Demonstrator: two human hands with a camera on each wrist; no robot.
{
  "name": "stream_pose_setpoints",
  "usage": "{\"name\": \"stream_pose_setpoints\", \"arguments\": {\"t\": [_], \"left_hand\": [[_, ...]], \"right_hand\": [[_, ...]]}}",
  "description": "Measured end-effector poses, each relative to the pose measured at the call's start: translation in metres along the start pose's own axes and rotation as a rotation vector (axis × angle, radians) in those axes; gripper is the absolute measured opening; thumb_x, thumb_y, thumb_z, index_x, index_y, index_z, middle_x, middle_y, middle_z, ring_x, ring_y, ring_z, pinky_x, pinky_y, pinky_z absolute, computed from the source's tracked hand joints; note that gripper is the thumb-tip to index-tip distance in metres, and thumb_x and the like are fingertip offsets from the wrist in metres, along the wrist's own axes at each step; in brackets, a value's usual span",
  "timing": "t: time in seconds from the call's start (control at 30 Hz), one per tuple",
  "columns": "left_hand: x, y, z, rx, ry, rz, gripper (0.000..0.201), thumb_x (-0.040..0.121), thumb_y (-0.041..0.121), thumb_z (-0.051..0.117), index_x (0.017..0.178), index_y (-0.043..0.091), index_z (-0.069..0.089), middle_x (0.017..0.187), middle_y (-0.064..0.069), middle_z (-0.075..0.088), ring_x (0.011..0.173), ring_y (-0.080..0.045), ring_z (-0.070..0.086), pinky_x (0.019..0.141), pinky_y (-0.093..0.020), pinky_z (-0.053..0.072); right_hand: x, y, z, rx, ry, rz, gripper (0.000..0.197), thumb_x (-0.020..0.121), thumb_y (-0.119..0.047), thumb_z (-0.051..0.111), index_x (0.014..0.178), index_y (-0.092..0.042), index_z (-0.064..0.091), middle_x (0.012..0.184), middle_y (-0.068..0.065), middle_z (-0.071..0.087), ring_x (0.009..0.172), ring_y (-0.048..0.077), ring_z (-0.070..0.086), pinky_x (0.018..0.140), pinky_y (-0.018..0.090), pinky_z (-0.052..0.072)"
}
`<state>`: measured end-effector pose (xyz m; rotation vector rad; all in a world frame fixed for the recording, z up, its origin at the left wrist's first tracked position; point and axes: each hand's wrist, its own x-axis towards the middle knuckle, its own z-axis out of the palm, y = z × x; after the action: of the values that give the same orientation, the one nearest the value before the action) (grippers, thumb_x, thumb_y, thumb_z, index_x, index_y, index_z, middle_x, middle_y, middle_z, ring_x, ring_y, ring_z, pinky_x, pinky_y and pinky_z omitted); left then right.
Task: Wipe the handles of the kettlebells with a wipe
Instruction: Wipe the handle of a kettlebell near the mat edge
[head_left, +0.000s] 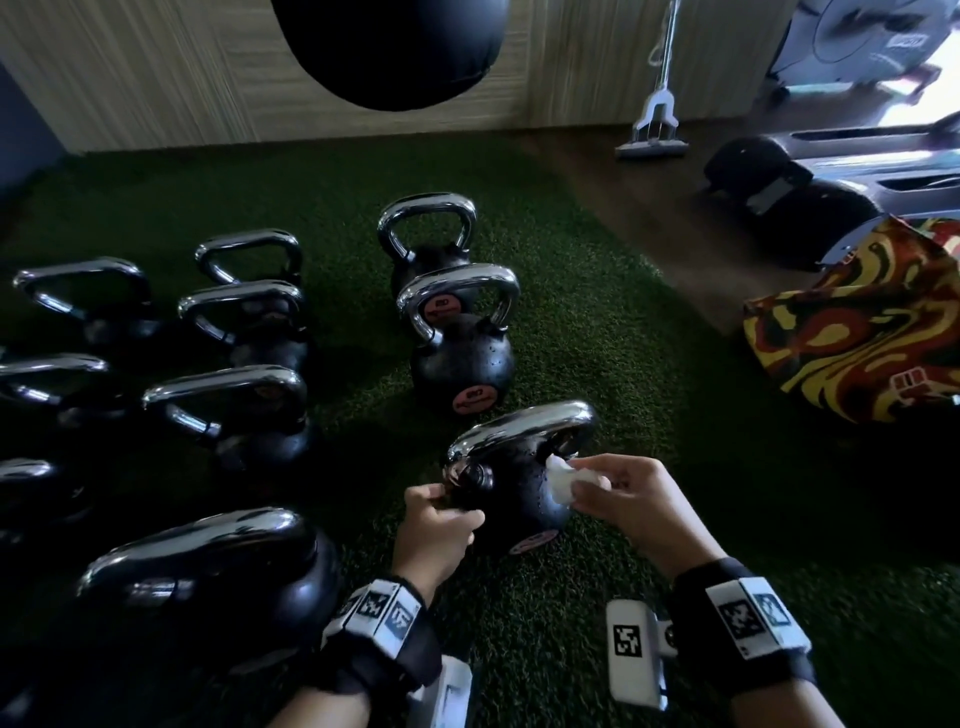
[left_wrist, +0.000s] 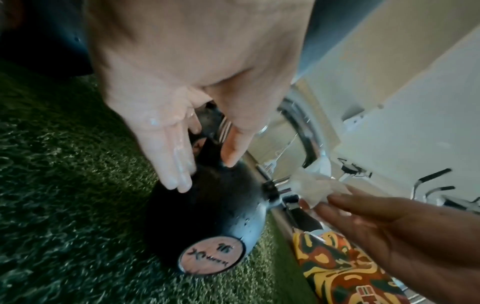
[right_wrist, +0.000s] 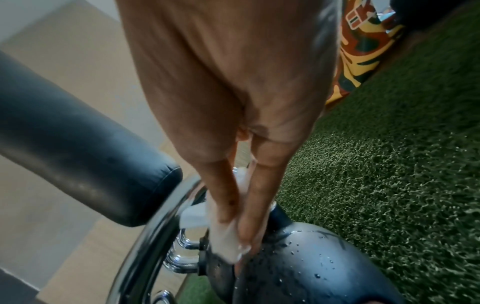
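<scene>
A black kettlebell (head_left: 519, 499) with a chrome handle (head_left: 524, 428) stands on the green turf just in front of me, its body beaded with water drops (right_wrist: 311, 267). My left hand (head_left: 447, 512) grips it at the left foot of the handle; in the left wrist view the wet fingers (left_wrist: 179, 164) and the thumb lie on either side of the black body (left_wrist: 207, 216). My right hand (head_left: 587, 488) pinches a crumpled white wipe (head_left: 561, 480) against the right foot of the handle. The wipe (right_wrist: 226, 246) sits between thumb and fingers beside the chrome handle (right_wrist: 145, 236).
Several more chrome-handled kettlebells (head_left: 228, 410) stand in rows to the left, and two (head_left: 460, 332) stand beyond. A black punching bag (head_left: 389, 52) hangs overhead. A red-and-yellow patterned bag (head_left: 857, 338) lies to the right, and a mop (head_left: 654, 130) leans by the wall.
</scene>
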<state>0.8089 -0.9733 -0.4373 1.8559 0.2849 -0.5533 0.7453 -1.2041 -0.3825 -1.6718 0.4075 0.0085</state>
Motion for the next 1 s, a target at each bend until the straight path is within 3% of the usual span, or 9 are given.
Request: {"name": "stream_pose_setpoints", "arguments": {"t": [0.13,0.3,0.4,0.5,0.6,0.7,0.8,0.9,1.0], "left_hand": [[-0.036,0.022,-0.010,-0.247,-0.221,0.064,0.023,0.099,0.033,0.062,0.119,0.023,0.068,0.112,-0.002,0.077,0.097,-0.020,0.076,0.085,-0.028,0.057],[-0.060,0.031,0.000,-0.479,-0.411,-0.028,0.029,0.099,0.031,0.054,0.113,0.014,0.074,0.113,-0.009,0.077,0.106,-0.024,0.074,0.099,-0.041,0.055],[-0.062,0.031,0.005,-0.462,-0.444,-0.058,0.030,0.102,0.028,0.053,0.112,0.008,0.074,0.113,-0.016,0.076,0.108,-0.028,0.072,0.098,-0.042,0.056],[-0.057,0.026,0.003,-0.512,-0.414,-0.092,0.033,0.096,0.025,0.062,0.116,0.002,0.072,0.114,-0.021,0.074,0.109,-0.033,0.071,0.090,-0.039,0.060],[-0.059,0.029,-0.002,-0.541,-0.375,-0.077,0.029,0.092,0.020,0.066,0.112,0.000,0.072,0.111,-0.023,0.074,0.098,-0.029,0.073,0.077,-0.032,0.061],[-0.061,0.035,-0.017,-0.490,-0.216,0.153,0.025,0.083,0.026,0.071,0.098,0.008,0.079,0.099,-0.018,0.078,0.089,-0.025,0.074,0.074,-0.030,0.062],[-0.062,0.044,-0.033,-0.224,0.087,0.543,0.020,0.089,0.029,0.071,0.100,0.016,0.080,0.096,0.003,0.080,0.093,-0.012,0.076,0.083,-0.033,0.060],[-0.058,0.064,-0.027,0.001,0.382,0.844,0.017,0.092,0.014,0.072,0.107,0.009,0.078,0.104,0.016,0.074,0.097,0.007,0.071,0.086,-0.014,0.056],[-0.041,0.080,-0.009,0.202,0.415,0.977,0.020,0.092,0.010,0.073,0.112,0.008,0.077,0.120,0.002,0.073,0.110,-0.002,0.070,0.094,-0.021,0.056]], "right_hand": [[-0.011,-0.012,0.002,0.052,-0.221,-0.011,0.028,0.077,-0.002,0.085,0.101,-0.014,0.077,0.094,0.027,0.072,0.080,0.023,0.070,0.074,0.032,0.061],[-0.014,-0.008,0.018,-0.040,-0.214,-0.025,0.037,0.067,-0.011,0.094,0.090,-0.011,0.065,0.079,0.010,0.074,0.068,0.018,0.063,0.066,0.031,0.055],[-0.016,-0.003,0.031,-0.036,-0.133,-0.065,0.046,0.057,-0.023,0.099,0.082,-0.012,0.062,0.076,0.010,0.066,0.059,0.024,0.062,0.059,0.039,0.053],[-0.016,0.000,0.040,-0.146,-0.039,-0.115,0.056,0.050,-0.034,0.100,0.077,-0.016,0.054,0.068,-0.003,0.056,0.055,0.012,0.050,0.051,0.031,0.044],[-0.015,-0.002,0.038,-0.246,-0.089,-0.181,0.058,0.052,-0.041,0.099,0.077,-0.021,0.051,0.066,-0.010,0.049,0.057,0.008,0.040,0.053,0.027,0.036],[-0.006,0.001,0.019,-0.087,-0.107,-0.115,0.054,0.062,-0.038,0.096,0.078,-0.018,0.049,0.067,-0.007,0.048,0.060,0.012,0.041,0.053,0.027,0.034],[0.010,0.012,0.003,-0.088,0.243,-0.009,0.042,0.068,-0.042,0.091,0.082,-0.023,0.056,0.069,-0.006,0.052,0.061,0.015,0.047,0.054,0.028,0.039],[0.026,0.023,0.008,-0.122,0.361,0.060,0.049,0.074,-0.037,0.089,0.116,-0.027,0.064,0.101,-0.003,0.070,0.090,0.013,0.069,0.083,0.036,0.058],[0.044,0.038,0.027,-0.057,0.246,0.076,0.057,0.075,-0.037,0.087,0.125,-0.031,0.062,0.116,-0.002,0.072,0.104,0.015,0.072,0.097,0.045,0.058]]}}
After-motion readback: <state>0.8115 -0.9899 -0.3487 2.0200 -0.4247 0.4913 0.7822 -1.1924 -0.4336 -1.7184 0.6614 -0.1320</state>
